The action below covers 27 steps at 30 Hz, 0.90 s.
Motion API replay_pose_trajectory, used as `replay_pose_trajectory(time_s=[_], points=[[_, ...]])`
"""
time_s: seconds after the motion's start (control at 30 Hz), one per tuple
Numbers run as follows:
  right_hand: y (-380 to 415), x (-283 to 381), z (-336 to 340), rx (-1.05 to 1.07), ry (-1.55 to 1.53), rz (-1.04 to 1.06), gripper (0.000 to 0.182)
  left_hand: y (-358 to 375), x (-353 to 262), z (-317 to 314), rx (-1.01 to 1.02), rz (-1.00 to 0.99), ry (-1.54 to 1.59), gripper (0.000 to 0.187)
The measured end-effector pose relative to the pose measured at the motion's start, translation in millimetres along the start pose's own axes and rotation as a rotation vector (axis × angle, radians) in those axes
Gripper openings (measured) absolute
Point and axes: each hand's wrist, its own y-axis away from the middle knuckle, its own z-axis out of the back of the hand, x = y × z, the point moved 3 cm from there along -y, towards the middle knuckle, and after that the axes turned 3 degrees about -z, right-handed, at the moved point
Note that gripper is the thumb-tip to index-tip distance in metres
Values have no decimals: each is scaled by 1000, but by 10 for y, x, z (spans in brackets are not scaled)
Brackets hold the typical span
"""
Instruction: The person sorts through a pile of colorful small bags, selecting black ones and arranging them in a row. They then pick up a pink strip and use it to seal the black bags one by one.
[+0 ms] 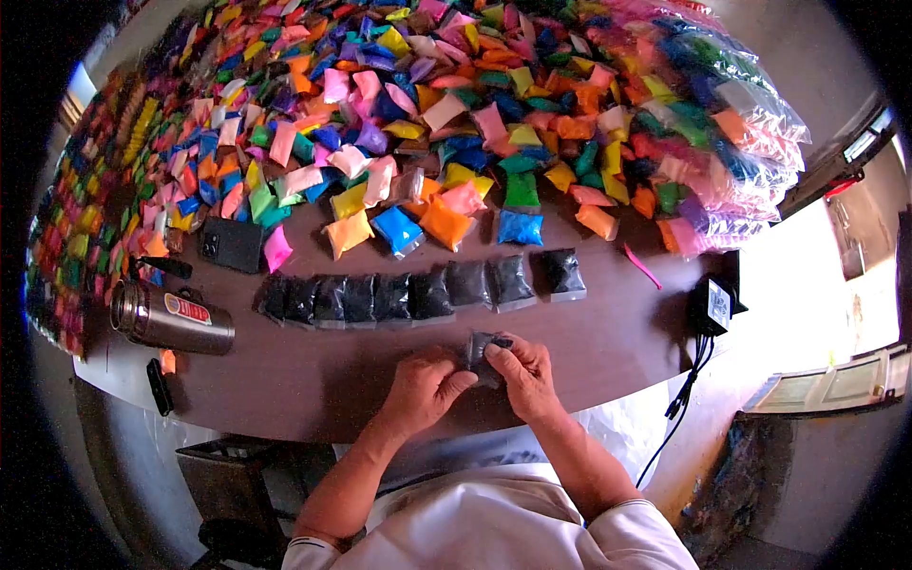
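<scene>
A small clear packet with black filling (pixel 479 351) is held just over the near part of the table. My right hand (pixel 526 378) grips it from the right, thumb pressed on its front. On its other side my left hand (pixel 421 388) is closed, fingers curled at the packet's left edge; the fingertips are partly hidden. Just beyond both hands lies a row of similar black packets (pixel 359 300), side by side and partly overlapping. At the right end of that row, one black packet (pixel 564 274) sits slightly apart.
Colourful packets (pixel 380 104) are heaped across the table's far side, with clear bags (pixel 750 142) of packets at right. A steel flask (pixel 176 319) lies left, near a black flat box (pixel 231 244). A black device with cables (pixel 712 306) stands at the right edge.
</scene>
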Motion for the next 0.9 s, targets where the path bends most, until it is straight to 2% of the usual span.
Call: replay_pose_trajectory(time_s=[0.2,0.27,0.4,0.47,0.6,0.7,0.77,0.8,0.87,0.9], points=[[-11,46,-38,-5,63,-6,26,-9,27,-29,-3,33,32,31],[-5,102,-96,-75,-37,3,26,-25,40,-64,-169,-103,56,29],[-27,12,-62,-18,19,-22,26,-4,33,-42,-90,-75,22,26],[-19,7,-55,-65,29,10,18,9,35,-59,8,-119,-108,24],[-9,6,-30,-73,76,13,17,-14,-26,-33,-5,-138,-122,25],[-7,39,4,3,7,-30,23,-7,10,-37,-29,-64,-29,26],[-1,-70,102,99,-385,-237,31,-17,-9,-19,-38,-45,-23,27],[-15,-140,208,100,-385,-236,31,-11,-12,-5,-38,-45,-24,27],[-41,-292,356,221,-416,-283,55,13,33,-22,116,82,-75,28],[-38,-233,300,220,-417,-282,55,3,26,-35,118,81,-76,28]])
